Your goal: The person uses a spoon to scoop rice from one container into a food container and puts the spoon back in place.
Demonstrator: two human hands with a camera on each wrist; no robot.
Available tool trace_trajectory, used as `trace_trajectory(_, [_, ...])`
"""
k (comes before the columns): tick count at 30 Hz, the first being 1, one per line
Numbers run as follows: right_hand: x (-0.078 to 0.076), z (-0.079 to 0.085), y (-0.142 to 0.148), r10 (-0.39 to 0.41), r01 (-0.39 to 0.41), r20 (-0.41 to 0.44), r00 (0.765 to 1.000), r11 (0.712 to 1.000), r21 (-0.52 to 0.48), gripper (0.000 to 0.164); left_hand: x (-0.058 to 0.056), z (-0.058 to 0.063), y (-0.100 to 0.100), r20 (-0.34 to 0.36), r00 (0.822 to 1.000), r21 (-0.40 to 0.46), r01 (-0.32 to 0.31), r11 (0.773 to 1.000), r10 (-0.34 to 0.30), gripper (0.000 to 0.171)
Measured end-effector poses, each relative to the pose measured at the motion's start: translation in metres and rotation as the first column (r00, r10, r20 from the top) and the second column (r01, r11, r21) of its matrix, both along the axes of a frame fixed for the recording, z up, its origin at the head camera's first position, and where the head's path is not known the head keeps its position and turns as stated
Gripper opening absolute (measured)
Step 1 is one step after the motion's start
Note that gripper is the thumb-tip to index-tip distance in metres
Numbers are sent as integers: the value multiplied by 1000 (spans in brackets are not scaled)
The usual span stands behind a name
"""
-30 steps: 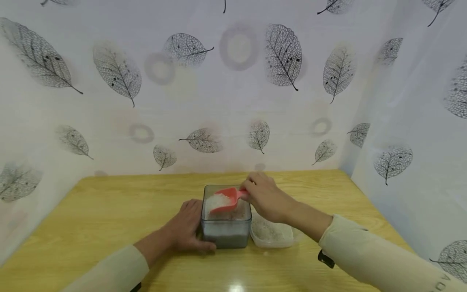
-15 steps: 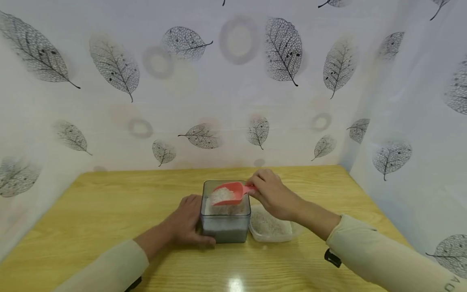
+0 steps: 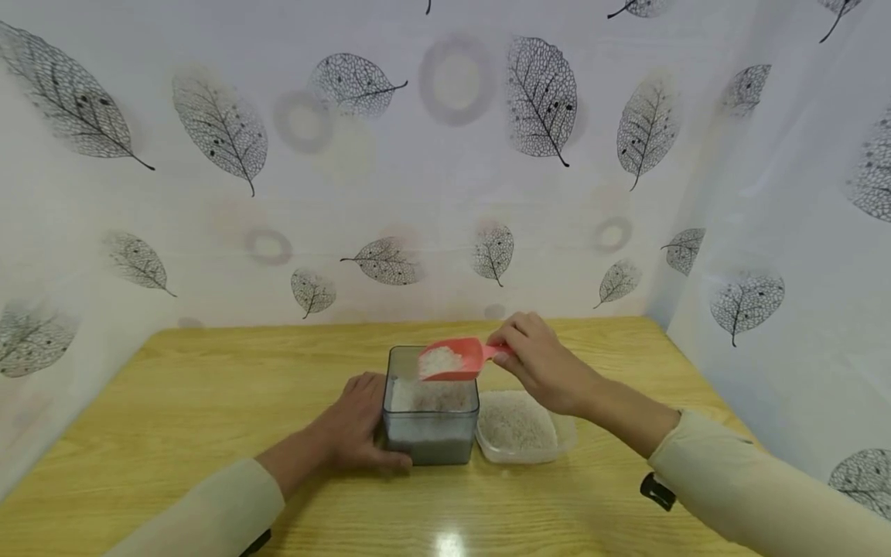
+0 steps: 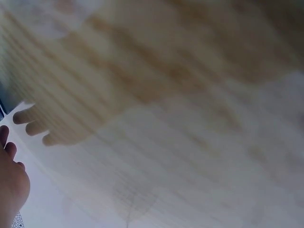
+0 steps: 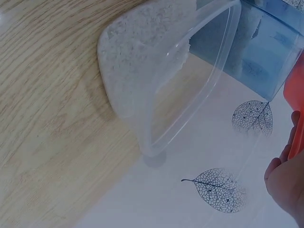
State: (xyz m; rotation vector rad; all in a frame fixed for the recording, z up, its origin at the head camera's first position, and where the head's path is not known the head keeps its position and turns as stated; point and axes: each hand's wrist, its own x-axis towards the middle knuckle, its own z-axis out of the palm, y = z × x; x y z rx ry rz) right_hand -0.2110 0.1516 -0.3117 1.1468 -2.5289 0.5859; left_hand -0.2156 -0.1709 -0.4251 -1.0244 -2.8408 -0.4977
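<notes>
My right hand [image 3: 546, 363] grips the handle of a pink-red scoop [image 3: 473, 365] above the right part of a clear grey square container [image 3: 431, 442]. White rice [image 3: 438, 361] lies in the scoop, whose open end points left. More rice fills part of the container. My left hand [image 3: 358, 425] holds the container's left side, thumb across the front corner; some fingertips are hidden behind it. Right of the container stands a shallow clear tub [image 3: 565, 435] with rice [image 3: 517, 424]. In the right wrist view, the scoop [image 5: 295, 88] shows partly at the right edge.
Everything stands on a wood-grain table [image 3: 244, 387]. A pale curtain [image 3: 445, 186] with leaf prints rises behind and on both sides. The right wrist view shows the clear tub's raised rim [image 5: 221, 57] close to the grey container.
My right hand has drawn the scoop up and to the right, with rice still in it. The left hand and container have stayed together, and the head view has shifted slightly.
</notes>
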Motion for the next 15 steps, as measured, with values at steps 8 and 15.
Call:
trace_trajectory(8, [0,6,17,-13,12,-20,1000,1000,-27,13,1,-1,0,-20,1000,3,0,1000,0,115])
trace_trajectory(15, [2,10,34,-48,47,-23,999,999,-27,12,2,0,0,-54,998,6,11,1000,-10,112])
